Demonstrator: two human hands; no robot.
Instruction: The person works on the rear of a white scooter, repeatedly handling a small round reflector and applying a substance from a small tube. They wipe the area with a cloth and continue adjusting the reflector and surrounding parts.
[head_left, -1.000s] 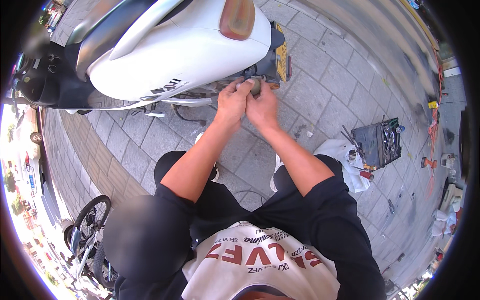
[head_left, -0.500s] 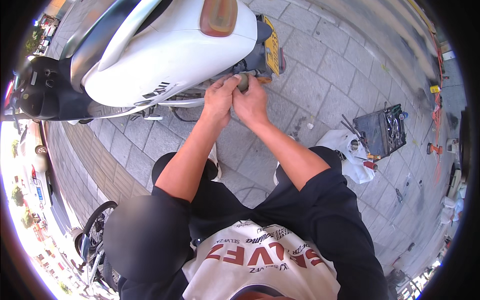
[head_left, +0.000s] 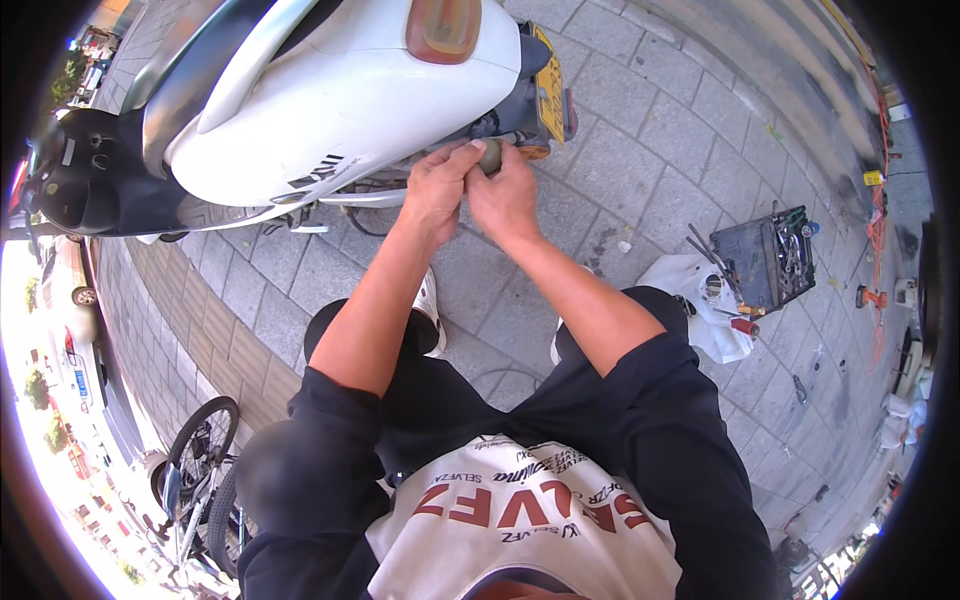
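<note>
My left hand (head_left: 440, 185) and my right hand (head_left: 500, 197) are closed together on a rounded olive-grey object (head_left: 490, 156), partly hidden by my fingers, beside the lower rear of a white scooter (head_left: 340, 95). Above my hands are the scooter's pale side panel and red-amber tail light (head_left: 442, 28); just beyond them are dark parts under the body and a yellow plate (head_left: 550, 90). Whether the object is fixed to the scooter I cannot tell.
An open toolbox (head_left: 750, 265) and a white sheet (head_left: 720, 335) with small items lie at the right on grey pavers (head_left: 650, 150). An orange tool (head_left: 866, 298) lies farther right. A bicycle (head_left: 200, 445) is at lower left; a car (head_left: 85, 330) stands beyond it.
The view has shifted, so the scooter and both my hands appear higher and further left than a second ago. My hands stay together on the rounded object.
</note>
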